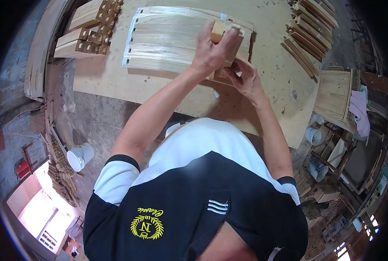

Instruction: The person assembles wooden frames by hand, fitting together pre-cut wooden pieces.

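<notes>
My left hand (pixel 210 53) is closed round a light wooden block (pixel 233 50), thumb on its upper end. The block stands over the right part of a pale panel (pixel 168 41) made of several wooden slats, with dark slots along its left edge. At the block's near end, my right hand (pixel 245 79) has its fingers bent and drawn together close to the panel's near edge. What those fingers pinch, if anything, is hidden. Part of the panel lies out of sight behind the block and my left hand.
The panel lies on a large stained board worktop (pixel 281 100). Stacked slotted wooden pieces (pixel 83 42) sit at the far left, and more slats (pixel 309 32) at the far right. A white bucket (pixel 80 156) stands left of the worktop; a wooden crate (pixel 333 93) is to the right.
</notes>
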A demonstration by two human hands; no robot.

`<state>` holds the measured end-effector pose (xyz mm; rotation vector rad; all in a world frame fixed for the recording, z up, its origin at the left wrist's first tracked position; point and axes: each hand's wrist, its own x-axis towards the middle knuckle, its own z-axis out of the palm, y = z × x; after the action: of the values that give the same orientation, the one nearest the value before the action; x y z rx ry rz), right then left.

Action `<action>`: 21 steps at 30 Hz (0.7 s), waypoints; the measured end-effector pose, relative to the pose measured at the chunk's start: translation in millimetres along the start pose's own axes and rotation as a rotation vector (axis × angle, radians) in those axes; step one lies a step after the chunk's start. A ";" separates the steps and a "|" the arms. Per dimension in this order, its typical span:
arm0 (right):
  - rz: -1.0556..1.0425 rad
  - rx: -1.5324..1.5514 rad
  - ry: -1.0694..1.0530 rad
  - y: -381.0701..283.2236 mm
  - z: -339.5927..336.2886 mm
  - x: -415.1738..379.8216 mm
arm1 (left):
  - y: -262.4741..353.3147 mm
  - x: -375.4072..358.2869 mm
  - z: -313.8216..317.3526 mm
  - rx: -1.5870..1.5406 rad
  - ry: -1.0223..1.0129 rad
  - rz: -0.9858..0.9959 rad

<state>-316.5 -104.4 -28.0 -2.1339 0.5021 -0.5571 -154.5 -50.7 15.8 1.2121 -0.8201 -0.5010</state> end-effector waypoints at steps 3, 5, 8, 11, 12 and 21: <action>-0.217 -0.090 0.020 -0.1 -0.8 0.1 | -4.4 -20.4 -7.0 0.048 -0.023 0.106; -0.302 -0.195 0.031 0.5 -2.9 -12.1 | -4.9 -35.9 -10.4 0.168 -0.067 0.252; -0.386 -0.253 -0.002 29.0 1.4 -27.5 | -19.2 -59.5 -8.9 0.227 -0.108 0.321; -0.387 -0.333 -0.072 49.8 5.3 -38.9 | -22.5 -61.3 -7.9 0.250 -0.119 0.307; -0.380 -0.294 -0.068 43.9 3.7 -34.8 | -25.7 -58.9 -12.4 0.305 -0.116 0.340; 0.059 -0.472 0.065 14.4 21.5 -64.2 | -7.0 -50.1 -31.0 0.283 -0.330 0.307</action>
<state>-359.5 -64.5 -64.7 -2.5406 0.7926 -0.5116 -161.1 2.9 -8.9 1.2468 -1.3713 -0.3435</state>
